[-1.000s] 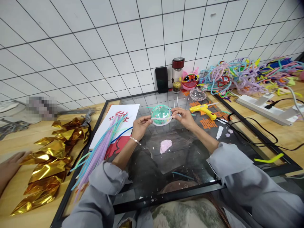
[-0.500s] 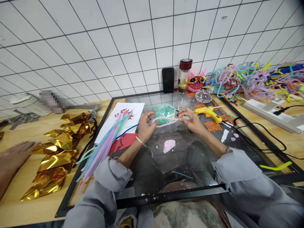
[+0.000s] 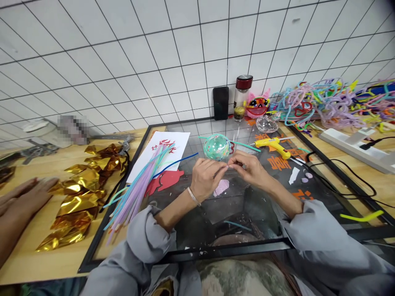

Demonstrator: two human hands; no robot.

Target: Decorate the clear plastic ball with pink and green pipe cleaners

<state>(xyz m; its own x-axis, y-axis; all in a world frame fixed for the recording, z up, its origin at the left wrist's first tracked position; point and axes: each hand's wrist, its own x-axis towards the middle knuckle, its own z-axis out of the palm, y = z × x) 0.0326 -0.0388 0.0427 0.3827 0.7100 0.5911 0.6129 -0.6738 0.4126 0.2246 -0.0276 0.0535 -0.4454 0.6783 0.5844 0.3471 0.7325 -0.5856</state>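
My left hand (image 3: 207, 177) and my right hand (image 3: 247, 167) meet over the glass-topped board (image 3: 197, 213), fingertips pinched together. Between them only a tiny bit of the pale pink pipe cleaner (image 3: 227, 166) shows; the fingers hide the rest. Just beyond sits a clear green-tinted ball (image 3: 217, 146) with colored specks and a green pipe cleaner (image 3: 247, 146) by it. Below the fingertips lies a flat pale pink piece (image 3: 221, 187). Left of my left hand are a red cut-out sheet (image 3: 166, 181) and a bundle of pastel pipe cleaners (image 3: 138, 193).
A yellow glue gun (image 3: 273, 144) lies right of the ball, its cord trailing toward a power strip (image 3: 354, 150). Along the wall stand a phone (image 3: 221, 102), a glass bottle (image 3: 242, 98) and tangled pipe cleaners (image 3: 321, 105). Another person's hand (image 3: 27, 201) rests beside gold foil (image 3: 77, 197).
My hands have come together, the left moving right and nearer to me. The pink pipe cleaner, stretched between them before, is now nearly hidden. The view has shifted slightly.
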